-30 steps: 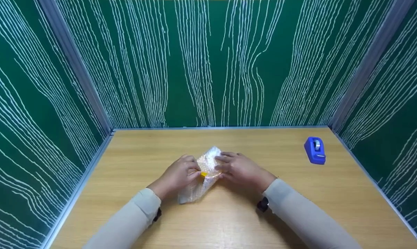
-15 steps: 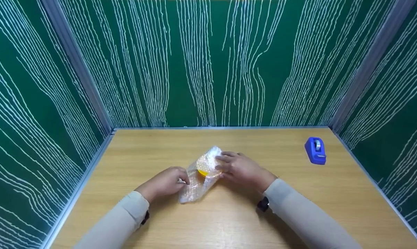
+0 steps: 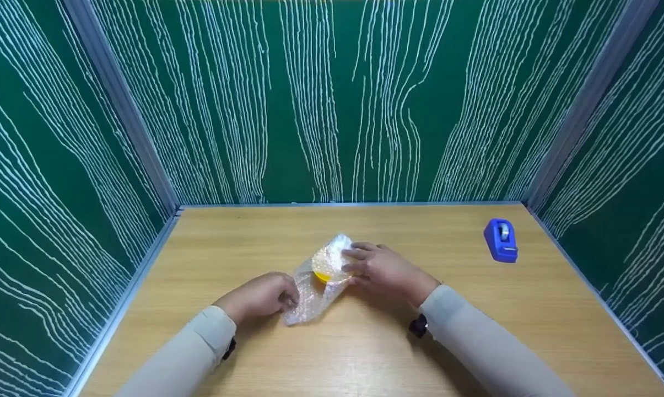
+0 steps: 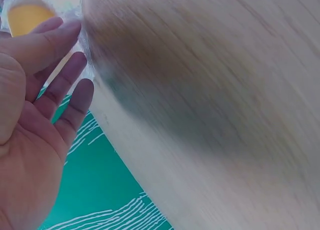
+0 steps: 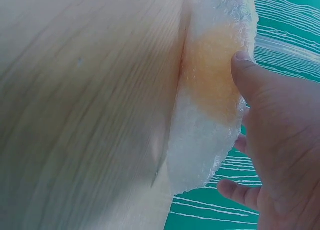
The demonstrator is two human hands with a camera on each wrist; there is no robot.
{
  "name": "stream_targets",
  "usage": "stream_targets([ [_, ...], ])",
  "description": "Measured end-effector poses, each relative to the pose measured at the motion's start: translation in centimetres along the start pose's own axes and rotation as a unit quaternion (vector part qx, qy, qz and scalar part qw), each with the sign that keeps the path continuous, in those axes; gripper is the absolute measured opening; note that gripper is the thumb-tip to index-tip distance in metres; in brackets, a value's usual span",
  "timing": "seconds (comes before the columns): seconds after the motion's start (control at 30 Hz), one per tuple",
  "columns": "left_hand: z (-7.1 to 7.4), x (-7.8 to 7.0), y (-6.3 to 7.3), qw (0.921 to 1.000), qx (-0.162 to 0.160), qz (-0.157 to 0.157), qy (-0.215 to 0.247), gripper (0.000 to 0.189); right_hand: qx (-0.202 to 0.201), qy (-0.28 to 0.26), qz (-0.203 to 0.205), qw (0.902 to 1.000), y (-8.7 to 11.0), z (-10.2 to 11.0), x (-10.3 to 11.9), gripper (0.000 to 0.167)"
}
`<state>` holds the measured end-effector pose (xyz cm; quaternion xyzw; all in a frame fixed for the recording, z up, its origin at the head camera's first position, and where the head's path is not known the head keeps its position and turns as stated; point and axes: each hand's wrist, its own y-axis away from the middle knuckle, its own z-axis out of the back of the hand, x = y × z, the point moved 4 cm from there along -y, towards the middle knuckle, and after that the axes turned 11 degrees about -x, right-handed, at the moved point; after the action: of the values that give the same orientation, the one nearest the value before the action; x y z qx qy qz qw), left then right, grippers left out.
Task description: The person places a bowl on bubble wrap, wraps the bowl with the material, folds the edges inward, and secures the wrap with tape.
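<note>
Bubble wrap lies under the spread right hand, left hand at its edge, grip too hidden to tell

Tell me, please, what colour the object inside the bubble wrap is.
The object is yellow, clearest in the head view.

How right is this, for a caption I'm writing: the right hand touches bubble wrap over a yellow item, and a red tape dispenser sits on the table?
The tape dispenser is blue, not red, as the head view shows. The rest stands: the right hand touches bubble wrap over a yellow item.
</note>
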<state>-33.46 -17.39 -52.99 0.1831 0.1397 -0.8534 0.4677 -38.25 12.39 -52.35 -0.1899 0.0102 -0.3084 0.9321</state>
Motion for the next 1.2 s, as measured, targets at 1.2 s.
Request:
stream_targets([
  [1.2, 0.10, -0.03, -0.32, 0.9971, -0.075, -0.008, -0.010, 0.023, 0.009, 0.009, 0.011, 0.9999, -0.22, -0.22, -0.10, 0.037],
])
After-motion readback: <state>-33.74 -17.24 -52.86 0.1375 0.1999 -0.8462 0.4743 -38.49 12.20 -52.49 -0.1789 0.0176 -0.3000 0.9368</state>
